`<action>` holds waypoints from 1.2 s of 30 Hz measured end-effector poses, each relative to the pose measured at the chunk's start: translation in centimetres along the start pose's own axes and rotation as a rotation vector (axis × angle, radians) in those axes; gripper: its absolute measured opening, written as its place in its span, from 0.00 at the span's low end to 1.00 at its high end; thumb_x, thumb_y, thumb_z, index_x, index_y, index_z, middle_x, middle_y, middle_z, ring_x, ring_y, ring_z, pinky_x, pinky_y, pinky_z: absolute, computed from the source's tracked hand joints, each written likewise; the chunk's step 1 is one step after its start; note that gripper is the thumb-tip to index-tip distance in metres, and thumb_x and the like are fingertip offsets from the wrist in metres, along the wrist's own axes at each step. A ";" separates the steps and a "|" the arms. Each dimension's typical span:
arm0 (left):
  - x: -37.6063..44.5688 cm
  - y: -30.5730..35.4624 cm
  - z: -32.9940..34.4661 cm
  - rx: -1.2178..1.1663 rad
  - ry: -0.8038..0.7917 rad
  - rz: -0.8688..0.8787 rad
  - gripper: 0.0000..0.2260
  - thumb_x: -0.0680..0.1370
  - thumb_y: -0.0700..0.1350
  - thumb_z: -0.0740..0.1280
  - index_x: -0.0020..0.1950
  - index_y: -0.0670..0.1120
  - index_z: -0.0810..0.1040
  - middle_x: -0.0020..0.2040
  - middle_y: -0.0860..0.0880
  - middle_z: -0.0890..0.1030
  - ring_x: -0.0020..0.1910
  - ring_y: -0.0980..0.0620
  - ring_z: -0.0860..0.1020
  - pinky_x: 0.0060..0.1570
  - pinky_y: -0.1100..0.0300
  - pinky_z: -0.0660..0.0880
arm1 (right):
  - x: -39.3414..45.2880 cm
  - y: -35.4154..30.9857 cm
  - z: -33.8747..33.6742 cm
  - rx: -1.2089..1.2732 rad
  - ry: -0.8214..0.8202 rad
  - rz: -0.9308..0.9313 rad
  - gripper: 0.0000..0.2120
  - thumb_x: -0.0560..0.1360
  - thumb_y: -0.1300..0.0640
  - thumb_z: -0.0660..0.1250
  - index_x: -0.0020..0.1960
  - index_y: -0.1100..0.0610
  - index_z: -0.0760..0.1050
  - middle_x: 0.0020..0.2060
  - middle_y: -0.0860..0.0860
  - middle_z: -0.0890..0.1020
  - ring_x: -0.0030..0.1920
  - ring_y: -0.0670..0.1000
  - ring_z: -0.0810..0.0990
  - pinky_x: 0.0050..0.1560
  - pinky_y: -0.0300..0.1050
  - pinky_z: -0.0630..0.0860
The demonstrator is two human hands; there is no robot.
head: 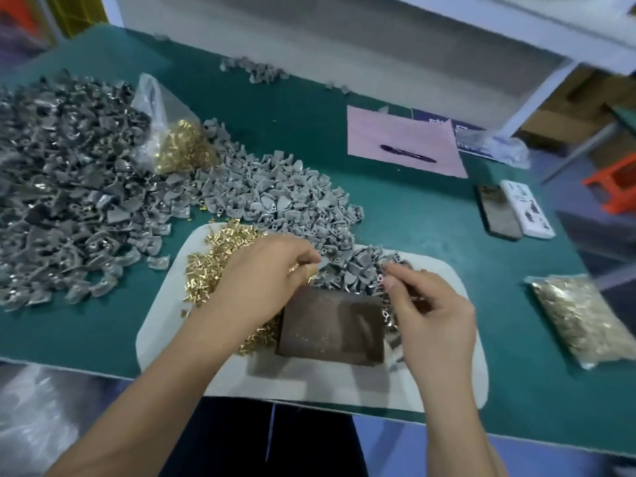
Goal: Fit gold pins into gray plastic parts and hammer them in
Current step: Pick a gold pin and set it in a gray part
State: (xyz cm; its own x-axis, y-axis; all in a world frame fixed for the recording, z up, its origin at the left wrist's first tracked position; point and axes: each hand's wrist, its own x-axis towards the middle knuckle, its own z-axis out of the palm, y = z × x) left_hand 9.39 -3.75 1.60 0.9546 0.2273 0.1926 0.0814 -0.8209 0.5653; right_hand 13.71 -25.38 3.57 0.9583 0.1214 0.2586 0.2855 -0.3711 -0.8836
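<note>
1. A green desk [430,215] fills the view, its near edge running across at 6 o'clock, with the person's dark lap below it.
2. A pale mat [165,325] lies on the desk at 6 o'clock; a dark brown block [330,325] sits on it between the two hands.
3. Loose gold pins [220,249] lie heaped on the mat's left part, at about 9 o'clock from the block.
4. Gray plastic parts [275,191] spread from the mat's far edge up toward 10 o'clock, joining a larger, darker heap [62,173] at 9 o'clock.
5. The left hand [265,270] hovers over the pins, fingers curled with tips pinched together; what it pinches is too blurred to tell.
6. The right hand [433,304] is at the block's right edge, thumb and forefinger pinched on something small among the gray parts; I cannot tell what.
7. A clear bag of pins [179,139] lies open at 11 o'clock; a sealed one [581,325] lies at 3 o'clock.
8. At 1 o'clock a pink sheet [395,132] carries a black pen [407,153]; two phones [512,211] lie at 2 o'clock.
9. White shelving [378,36] stands behind the desk, with cardboard boxes [568,111] and an orange stool [612,184] on the right.
</note>
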 end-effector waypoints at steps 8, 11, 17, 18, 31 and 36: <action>4.2 2.1 1.6 0.365 -0.082 -0.021 0.13 0.73 0.62 0.73 0.55 0.59 0.81 0.49 0.60 0.83 0.53 0.55 0.78 0.41 0.59 0.70 | -0.6 0.9 -0.5 0.110 0.075 0.011 0.13 0.75 0.63 0.75 0.49 0.44 0.86 0.47 0.42 0.86 0.52 0.46 0.84 0.50 0.30 0.75; 4.5 2.4 1.5 0.394 -0.134 -0.005 0.10 0.76 0.58 0.72 0.55 0.58 0.81 0.48 0.59 0.83 0.52 0.55 0.79 0.48 0.56 0.78 | -1.0 1.1 -0.2 0.138 0.087 0.008 0.12 0.75 0.62 0.75 0.50 0.46 0.86 0.47 0.41 0.86 0.53 0.47 0.84 0.51 0.35 0.77; 4.3 2.7 0.9 0.295 -0.150 0.004 0.10 0.80 0.47 0.66 0.59 0.53 0.83 0.54 0.53 0.84 0.51 0.53 0.81 0.55 0.52 0.79 | -2.0 1.1 -0.3 0.206 0.039 0.099 0.11 0.75 0.58 0.76 0.47 0.42 0.85 0.43 0.40 0.86 0.45 0.46 0.85 0.46 0.38 0.80; 4.0 2.7 0.7 0.229 -0.112 -0.001 0.10 0.81 0.46 0.66 0.61 0.52 0.83 0.56 0.53 0.83 0.53 0.54 0.80 0.57 0.53 0.78 | -2.2 1.0 -0.4 0.209 0.027 0.099 0.11 0.75 0.58 0.76 0.48 0.41 0.84 0.43 0.41 0.86 0.44 0.47 0.85 0.45 0.39 0.80; -6.2 5.1 0.8 -0.301 0.077 -0.146 0.10 0.79 0.42 0.69 0.51 0.57 0.85 0.46 0.63 0.82 0.47 0.65 0.78 0.43 0.75 0.69 | -4.8 1.4 -1.1 0.156 -0.099 0.061 0.08 0.76 0.60 0.74 0.48 0.46 0.85 0.43 0.40 0.86 0.47 0.46 0.84 0.47 0.37 0.78; -8.2 4.6 1.5 -0.179 0.111 -0.114 0.10 0.80 0.42 0.65 0.58 0.51 0.82 0.50 0.63 0.76 0.51 0.63 0.74 0.51 0.73 0.68 | -5.2 1.1 0.0 -0.058 -0.127 -0.130 0.06 0.75 0.59 0.75 0.47 0.48 0.84 0.42 0.39 0.82 0.51 0.48 0.79 0.54 0.48 0.74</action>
State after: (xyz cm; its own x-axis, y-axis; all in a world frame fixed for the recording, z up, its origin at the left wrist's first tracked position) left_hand 2.34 -10.17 1.36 0.9038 0.3778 0.2011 0.1253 -0.6830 0.7196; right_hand 8.99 -26.40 1.25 0.9052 0.2855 0.3147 0.4105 -0.3969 -0.8209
